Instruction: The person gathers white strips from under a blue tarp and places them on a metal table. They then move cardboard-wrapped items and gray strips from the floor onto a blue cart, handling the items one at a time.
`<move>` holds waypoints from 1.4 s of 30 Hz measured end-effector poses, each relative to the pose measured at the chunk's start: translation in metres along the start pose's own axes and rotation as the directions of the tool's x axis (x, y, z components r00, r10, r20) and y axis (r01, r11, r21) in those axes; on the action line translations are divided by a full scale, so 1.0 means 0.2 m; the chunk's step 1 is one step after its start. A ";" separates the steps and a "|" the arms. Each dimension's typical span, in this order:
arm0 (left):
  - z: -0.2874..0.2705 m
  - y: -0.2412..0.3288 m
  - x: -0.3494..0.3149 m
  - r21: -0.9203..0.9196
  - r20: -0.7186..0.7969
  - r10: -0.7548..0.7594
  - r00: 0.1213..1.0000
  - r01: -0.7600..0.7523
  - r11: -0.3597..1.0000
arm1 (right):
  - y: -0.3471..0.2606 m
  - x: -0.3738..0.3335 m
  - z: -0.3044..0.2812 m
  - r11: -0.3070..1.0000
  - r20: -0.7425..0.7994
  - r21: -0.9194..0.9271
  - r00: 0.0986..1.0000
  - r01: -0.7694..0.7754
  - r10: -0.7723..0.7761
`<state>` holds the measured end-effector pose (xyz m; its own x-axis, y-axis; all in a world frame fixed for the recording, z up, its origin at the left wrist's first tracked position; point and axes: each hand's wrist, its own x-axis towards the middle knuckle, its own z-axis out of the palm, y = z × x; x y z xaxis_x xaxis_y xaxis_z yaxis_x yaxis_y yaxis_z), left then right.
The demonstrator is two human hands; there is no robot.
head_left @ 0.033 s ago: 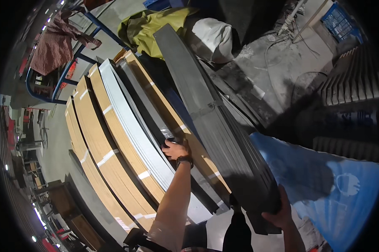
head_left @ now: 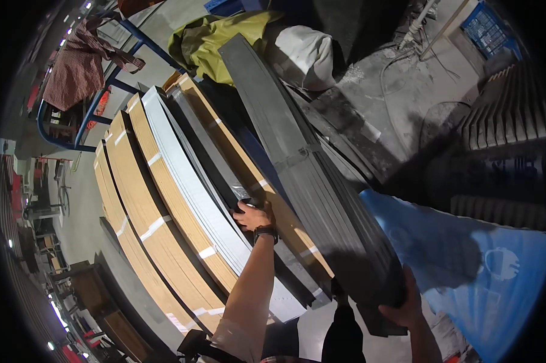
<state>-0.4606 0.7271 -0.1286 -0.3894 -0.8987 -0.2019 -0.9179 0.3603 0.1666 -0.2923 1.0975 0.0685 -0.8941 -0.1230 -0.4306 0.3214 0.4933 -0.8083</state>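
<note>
A long bundle of dark grey strips (head_left: 312, 181) lies slanting across the middle, with tape round it partway along. At its near end my right hand (head_left: 409, 308) is closed round the edge, thumb on the near side, other fingers mostly hidden. My left hand (head_left: 253, 216), with a dark band at the wrist, is curled over a dark rounded thing (head_left: 246, 202) whose kind I cannot make out. Shiny clear film shows just beyond it, on a black and grey bundle (head_left: 215, 148). To its left is a stack of pale strips (head_left: 191, 172).
Several taped tan bundles (head_left: 143, 206) stand side by side at left. A blue metal frame (head_left: 104, 106) holds a checked cloth (head_left: 76, 75). Yellow-green sheeting (head_left: 209, 45) and a white sack (head_left: 303, 54) lie at the far end. Blue printed sheeting (head_left: 460, 260) spreads at right.
</note>
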 end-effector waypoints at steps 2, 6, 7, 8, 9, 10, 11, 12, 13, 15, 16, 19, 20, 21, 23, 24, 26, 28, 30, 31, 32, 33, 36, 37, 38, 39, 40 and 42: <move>-0.03 0.06 -0.03 -0.042 0.032 -0.030 0.999 0.032 0.999 | -0.01 0.00 -0.04 0.998 -0.010 -0.056 1.000 0.025 -0.026; -0.14 0.13 0.03 -0.151 0.157 -0.104 0.982 0.128 0.980 | -0.11 -0.01 -0.09 0.990 -0.006 -0.137 0.999 0.031 -0.032; -0.17 0.15 0.03 -0.174 0.175 -0.118 0.978 0.148 0.974 | -0.11 0.00 -0.09 0.982 -0.019 -0.171 0.997 0.074 -0.078; -0.13 0.11 0.06 -0.193 0.125 -0.057 0.990 0.081 0.978 | -0.11 0.01 -0.09 0.983 -0.020 -0.166 0.996 0.082 -0.086; -0.13 0.08 0.03 -0.192 0.126 -0.052 0.991 0.076 0.978 | -0.10 0.01 -0.11 0.973 0.012 -0.199 0.993 0.114 -0.114; -0.17 0.05 0.02 -0.579 0.108 0.095 0.990 -0.015 0.815 | -0.09 0.02 -0.11 0.963 0.049 -0.223 0.988 0.153 -0.146; -0.22 0.02 0.01 -0.860 0.029 0.224 0.974 -0.090 0.502 | -0.10 0.04 -0.10 0.965 0.050 -0.210 0.987 0.159 -0.152; -0.38 0.08 -0.11 -0.909 0.127 0.260 0.957 0.008 0.416 | -0.09 0.05 -0.12 0.931 0.043 -0.290 0.975 0.223 -0.220; -0.50 0.03 -0.12 -0.943 0.126 0.242 0.962 0.040 0.330 | -0.10 0.08 -0.11 0.885 0.055 -0.350 0.950 0.308 -0.309; -0.79 -0.07 -0.16 -0.953 0.140 0.265 0.954 0.058 0.297 | -0.09 0.15 -0.04 0.930 0.038 -0.259 0.965 0.261 -0.260; -0.94 -0.14 -0.16 -0.913 0.074 0.273 0.959 -0.045 0.406 | -0.13 0.23 0.02 0.948 0.109 -0.166 0.961 0.272 -0.256; -1.21 -0.34 -0.11 -0.913 -0.049 0.347 0.936 -0.184 0.365 | 0.01 0.40 0.36 0.943 0.228 0.253 0.934 0.214 -0.273; -1.26 -0.39 -0.10 -0.885 -0.102 0.339 0.935 -0.242 0.399 | 0.01 0.48 0.49 0.934 0.294 0.344 0.933 0.098 -0.206; -1.30 -0.44 -0.08 -0.892 -0.100 0.366 0.925 -0.247 0.380 | 0.04 0.54 0.60 0.907 0.363 0.421 0.920 -0.023 -0.145; -1.37 -0.47 -0.11 -0.907 -0.083 0.296 0.951 -0.196 0.374 | 0.23 0.64 0.77 0.935 0.432 0.350 0.896 -0.065 -0.100; -1.39 -0.45 -0.12 -0.890 -0.127 0.251 0.960 -0.222 0.398 | 0.33 0.67 0.84 0.957 0.493 0.272 0.869 -0.104 -0.046; -1.43 -0.59 -0.06 -0.905 -0.109 0.240 0.965 -0.196 0.377 | 0.41 0.72 0.86 0.959 0.574 0.266 0.815 -0.096 -0.078; -1.51 -0.54 -0.11 -0.919 -0.035 0.230 0.973 -0.121 0.375 | 0.35 0.75 0.85 0.963 0.592 0.261 0.800 -0.072 -0.101; -1.52 -0.58 -0.09 -0.941 0.042 0.267 0.963 -0.051 0.335 | 0.27 0.76 0.82 0.955 0.655 0.297 0.734 -0.028 -0.182; -1.52 -0.60 -0.08 -0.955 0.112 0.319 0.941 0.013 0.297 | 0.25 0.76 0.83 0.958 0.648 0.284 0.745 -0.043 -0.159; -1.48 -0.61 -0.07 -0.970 0.133 0.262 0.956 0.072 0.230 | 0.25 0.78 0.85 0.989 0.640 0.147 0.765 -0.027 -0.075; -1.43 -0.61 -0.06 -0.971 0.150 0.276 0.949 0.089 0.223 | 0.28 0.81 0.87 1.000 0.617 0.007 0.787 -0.006 0.001; -1.32 -0.57 -0.12 -0.950 0.294 0.251 0.922 0.251 0.187 | 0.16 0.77 0.90 0.886 0.514 -0.384 0.857 0.260 -0.029; -1.28 -0.56 -0.14 -0.938 0.329 0.189 0.925 0.298 0.176 | 0.02 0.75 0.88 0.778 0.409 -0.560 0.912 0.283 -0.037; -1.23 -0.55 -0.16 -0.931 0.357 0.205 0.911 0.330 0.155 | -0.10 0.75 0.86 0.881 0.492 -0.420 0.870 0.218 0.019; -1.17 -0.51 -0.20 -0.920 0.390 0.229 0.892 0.369 0.131 | -0.10 0.73 0.85 0.989 0.585 0.148 0.803 0.030 -0.112; -1.11 -0.48 -0.25 -0.922 0.377 0.209 0.902 0.343 0.180 | -0.23 0.66 0.78 0.917 0.709 0.295 0.705 -0.270 -0.021; -1.11 -0.39 -0.38 -0.934 0.327 0.255 0.910 0.270 0.233 | -0.42 0.51 0.69 0.790 0.800 0.465 0.572 -0.400 -0.182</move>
<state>-0.3421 0.7112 0.0884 -0.6137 -0.6443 -0.4564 -0.2471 -0.3922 0.8861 -0.3685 0.9238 0.0373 -0.3199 -0.8489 -0.4207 0.7567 0.0383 -0.6527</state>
